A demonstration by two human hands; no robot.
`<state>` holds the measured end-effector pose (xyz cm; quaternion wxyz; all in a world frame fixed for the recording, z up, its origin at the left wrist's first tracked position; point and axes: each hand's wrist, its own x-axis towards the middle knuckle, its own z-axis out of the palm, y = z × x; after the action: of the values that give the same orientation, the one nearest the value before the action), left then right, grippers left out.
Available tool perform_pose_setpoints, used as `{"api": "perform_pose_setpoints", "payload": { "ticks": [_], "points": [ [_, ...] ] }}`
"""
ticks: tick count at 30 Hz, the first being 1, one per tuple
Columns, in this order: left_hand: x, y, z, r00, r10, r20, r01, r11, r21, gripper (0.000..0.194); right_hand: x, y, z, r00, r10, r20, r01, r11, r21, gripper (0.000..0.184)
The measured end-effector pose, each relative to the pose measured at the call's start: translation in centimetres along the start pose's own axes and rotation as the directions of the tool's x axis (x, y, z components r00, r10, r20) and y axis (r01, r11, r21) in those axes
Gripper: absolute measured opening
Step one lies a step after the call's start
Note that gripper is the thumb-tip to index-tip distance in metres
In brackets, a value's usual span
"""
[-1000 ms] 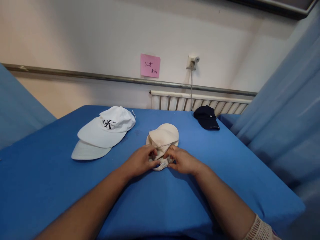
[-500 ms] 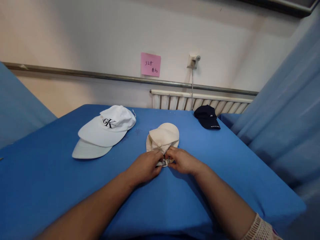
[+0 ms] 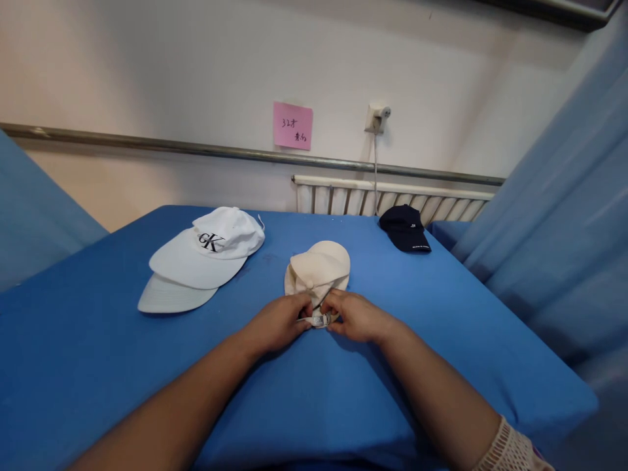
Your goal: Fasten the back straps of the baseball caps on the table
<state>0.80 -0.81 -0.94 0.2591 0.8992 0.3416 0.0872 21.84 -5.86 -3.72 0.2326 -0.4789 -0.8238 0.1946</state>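
A beige baseball cap [image 3: 321, 265] lies on the blue-covered table [image 3: 294, 405], its back strap [image 3: 320, 320] with a metal buckle facing me. My left hand [image 3: 282, 320] is closed on the left part of the strap, thumb and fingers pinched together. On the other side my right hand [image 3: 356, 316] pinches the strap close to the buckle. My fingers partly cover the rear of the cap.
Two stacked white caps, the upper white cap [image 3: 228, 235] lettered in black, lie at the left. A dark navy cap [image 3: 405, 227] sits at the back right. Behind are a radiator [image 3: 343, 196], a metal rail [image 3: 206, 149] and a blue curtain [image 3: 554, 216] at the right.
My left hand moved in toward the buckle, then back slightly left, and its fingers closed on the strap. My right hand has stayed by the buckle. The cap has barely shifted.
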Motion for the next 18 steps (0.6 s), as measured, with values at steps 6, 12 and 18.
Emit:
{"api": "perform_pose_setpoints", "payload": {
  "ticks": [6,12,18],
  "points": [
    [-0.03,0.15,-0.38,1.000,0.007,0.026,-0.005,0.999,-0.039,0.010,0.10,-0.30,-0.06,0.998,0.063,0.008,-0.063,0.998,0.027,0.028],
    [-0.17,0.24,-0.56,0.999,0.015,0.040,-0.014,0.999,-0.039,0.007,-0.10,-0.27,-0.18,1.000,0.009,-0.007,-0.008,0.999,0.054,0.022],
    [-0.26,0.36,-0.50,0.999,0.004,0.032,-0.003,1.000,-0.031,0.006,-0.01,-0.26,0.00,0.999,0.035,-0.007,-0.035,0.999,0.032,0.015]
  ]
}}
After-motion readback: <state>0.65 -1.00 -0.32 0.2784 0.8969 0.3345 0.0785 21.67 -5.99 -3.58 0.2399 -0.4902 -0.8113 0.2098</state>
